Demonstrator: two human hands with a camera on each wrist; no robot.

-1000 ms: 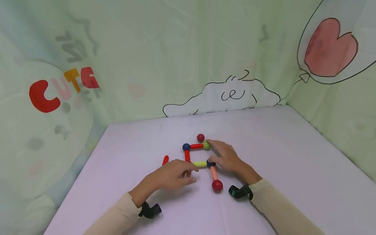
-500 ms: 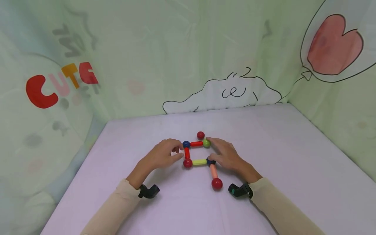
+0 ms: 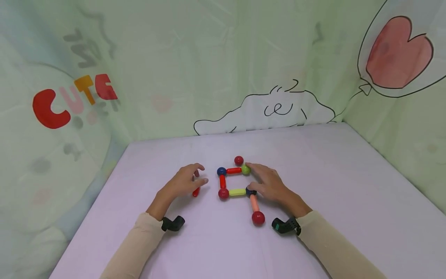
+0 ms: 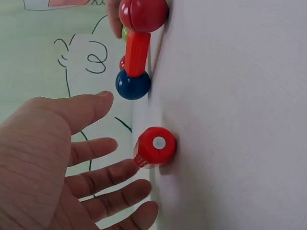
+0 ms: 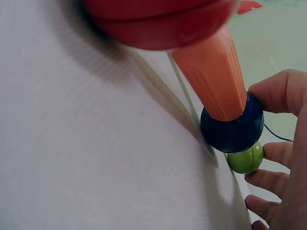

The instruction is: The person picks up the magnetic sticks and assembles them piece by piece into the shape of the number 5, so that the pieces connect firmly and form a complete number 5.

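where the lilac table (image 3: 313, 174) meets the green printed curtain (image 3: 174, 58), one set of rod-and-ball pieces lies part-assembled between two hands.

item 1, frame of rods and balls: blue ball (image 3: 221, 171) at the far left corner, joined by a red rod (image 3: 234, 170) to a green ball (image 3: 245, 169) at the far right; a short red rod (image 3: 222, 181) runs from the blue ball to a red ball (image 3: 223, 193) at the near left; a yellow rod (image 3: 237, 192) runs from that to a dark blue ball (image 3: 249, 191) at the near right. the side between green ball and dark blue ball has no rod that shows.

item 2, tail: orange rod (image 3: 254, 203) from the dark blue ball toward the person, ending in a large red ball (image 3: 258, 218).

item 3, loose red ball (image 3: 238, 160), just beyond the green ball.

item 4, loose red rod (image 3: 196, 191), left of the frame, flat on the table.

item 5, left hand (image 3: 182, 182): fingers relaxed and spread, holding nothing, hovering just over the loose red rod; the left wrist view shows the fingertips (image 4: 139, 167) close to it, contact uncertain.

item 6, right hand (image 3: 270, 185): thumb against the dark blue ball, fingers reaching to the green ball; resting on the frame's right side rather than clenched.

item 7, cream sleeves (image 3: 324, 240) on both arms.
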